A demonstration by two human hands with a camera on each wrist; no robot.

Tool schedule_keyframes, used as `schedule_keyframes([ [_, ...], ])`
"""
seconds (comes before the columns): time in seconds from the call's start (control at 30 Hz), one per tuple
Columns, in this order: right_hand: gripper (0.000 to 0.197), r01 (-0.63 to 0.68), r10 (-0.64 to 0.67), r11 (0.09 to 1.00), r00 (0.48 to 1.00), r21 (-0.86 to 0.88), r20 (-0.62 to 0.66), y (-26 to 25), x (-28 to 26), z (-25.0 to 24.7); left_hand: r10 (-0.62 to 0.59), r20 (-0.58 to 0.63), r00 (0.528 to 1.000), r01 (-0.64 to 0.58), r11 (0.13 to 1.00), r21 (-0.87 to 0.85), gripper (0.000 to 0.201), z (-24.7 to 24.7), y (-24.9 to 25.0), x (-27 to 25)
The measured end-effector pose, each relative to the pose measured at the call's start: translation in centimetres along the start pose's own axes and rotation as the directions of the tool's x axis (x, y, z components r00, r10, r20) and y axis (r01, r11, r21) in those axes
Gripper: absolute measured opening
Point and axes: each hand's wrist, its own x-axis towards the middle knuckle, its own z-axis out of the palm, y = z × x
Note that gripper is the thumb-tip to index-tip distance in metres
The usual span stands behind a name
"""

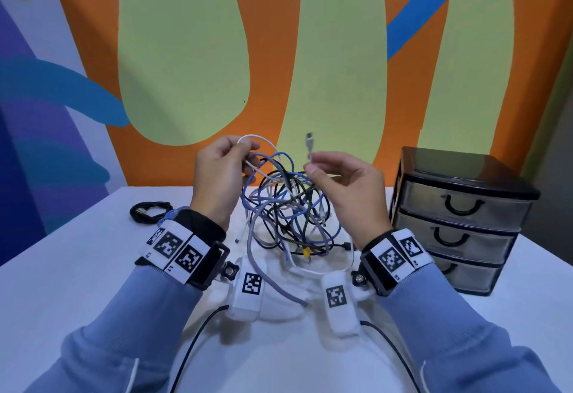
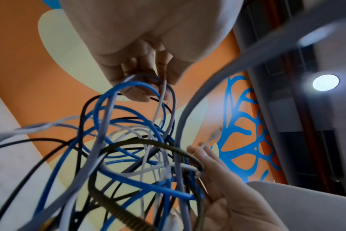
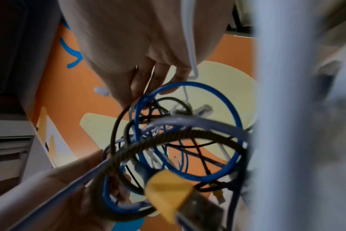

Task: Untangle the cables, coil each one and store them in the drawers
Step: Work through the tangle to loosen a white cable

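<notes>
Untangling is in hand: left hand (image 1: pixel 218 172) pinches a thin white cable loop (image 1: pixel 259 140); right hand (image 1: pixel 341 183) pinches its grey plug end (image 1: pixel 309 141). Both grips are closed. Feed the plug back through the raised blue, black and white cable tangle (image 1: pixel 288 210) over the white table (image 1: pixel 93 268) without pulling tight. The smoky plastic three-drawer unit (image 1: pixel 459 216) stands shut, contents indiscernible.

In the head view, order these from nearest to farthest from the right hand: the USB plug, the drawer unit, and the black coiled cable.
1. USB plug: sticks up just above the right hand, which pinches its cable.
2. Drawer unit: on the table, off to the right.
3. Black coiled cable: far left, beyond the left hand.
</notes>
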Motion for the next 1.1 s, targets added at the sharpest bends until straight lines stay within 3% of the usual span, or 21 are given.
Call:
schedule_keyframes([
  [0.23,0.002,-0.179,0.188,0.969,0.982,-0.171,0.033,0.6,0.0,-0.5,0.030,0.037,0.999,-0.033,0.996,0.084,0.024,0.2,-0.1,-0.3],
  [0.37,0.031,-0.385,0.387,0.922,0.913,-0.042,0.129,-0.2,0.0,-0.4,0.038,-0.007,0.999,-0.037,0.990,0.139,0.020,-0.1,-0.3,0.0],
  [0.43,0.030,-0.396,0.395,0.918,0.907,-0.024,0.144,0.0,0.2,-0.4,0.106,-0.044,0.993,-0.092,0.963,0.252,0.012,-0.4,-0.5,0.2],
  [0.47,0.026,-0.385,0.384,0.923,0.912,-0.018,0.142,0.1,0.2,-0.5,0.165,-0.047,0.985,-0.140,0.931,0.337,0.022,-0.5,-0.4,0.1],
  [0.53,0.030,-0.376,0.371,0.926,0.920,0.021,0.130,0.2,0.2,-0.3,0.347,0.018,0.938,-0.315,0.826,0.467,0.032,-0.8,0.1,-0.1],
  [0.6,0.040,-0.378,0.366,0.922,0.922,0.083,0.127,0.1,0.1,-0.3,0.530,0.140,0.837,-0.520,0.689,0.505,0.023,-0.8,1.1,-0.5],
  [0.67,0.044,-0.380,0.360,0.916,0.920,0.131,0.152,-0.3,0.0,-0.2,0.582,0.264,0.769,-0.631,0.626,0.457,0.016,-0.7,1.3,-0.8],
  [0.73,0.048,-0.381,0.357,0.915,0.917,0.129,0.177,-0.4,0.0,-0.2,0.567,0.337,0.752,-0.658,0.612,0.439,0.016,-0.5,0.9,-0.8],
  [0.83,0.055,-0.356,0.334,0.928,0.926,0.110,0.177,-0.2,0.0,0.0,0.486,0.360,0.797,-0.604,0.614,0.509,0.008,-0.9,0.4,-0.4],
  [1.0,0.033,-0.163,0.203,0.963,0.963,-0.216,0.175,0.8,0.1,-0.7,0.279,0.334,0.900,-0.427,0.719,0.549,0.013,-2.1,-0.3,0.4],
  [1.1,0.017,-0.179,0.259,0.924,0.943,-0.339,0.207,0.9,0.0,-1.0,0.213,0.325,0.922,-0.367,0.750,0.551,0.015,-2.3,-0.4,0.2],
])
